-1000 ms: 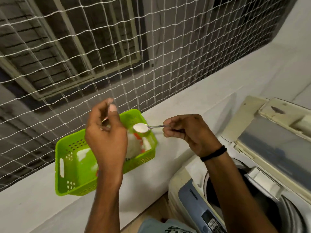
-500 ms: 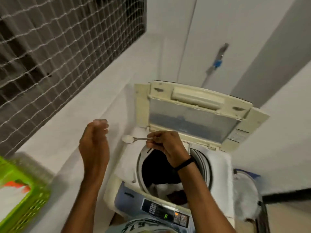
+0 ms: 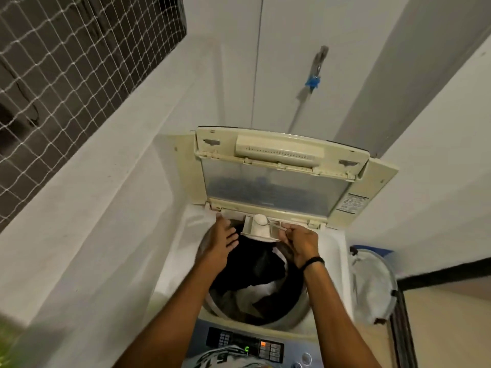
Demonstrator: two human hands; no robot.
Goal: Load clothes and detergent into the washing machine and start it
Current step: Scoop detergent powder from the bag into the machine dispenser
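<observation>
Left hand (image 3: 221, 239) is up at the back left of the tub opening, fingers straight and spread, holding nothing, fingertips by the rim. Right hand (image 3: 300, 241), black wristband (image 3: 313, 262) on that wrist, is curled tight, pinching the thin handle of a spoon (image 3: 277, 227). I'm following that handle left, and it runs out over the small detergent drawer (image 3: 248, 229), which juts out at the back edge of the opening. White powder (image 3: 261, 224) is heaped right there in the drawer; I can't tell where the spoon's bowl ends and the heap begins.

The washing machine (image 3: 332, 248) is a top loader. Its lid (image 3: 276, 181) stands raised against the wall behind, and dark and white clothes (image 3: 261, 280) lie jumbled down in the drum. On the control panel (image 3: 245, 342) at the near edge I see a green digit and an orange square lit.

Off to the right, just beside the machine, stands a hamper (image 3: 372, 285) with pale fabric in it. A tap (image 3: 317, 67) sits on the wall above, and netting (image 3: 66, 75) covers the opening at upper left.
</observation>
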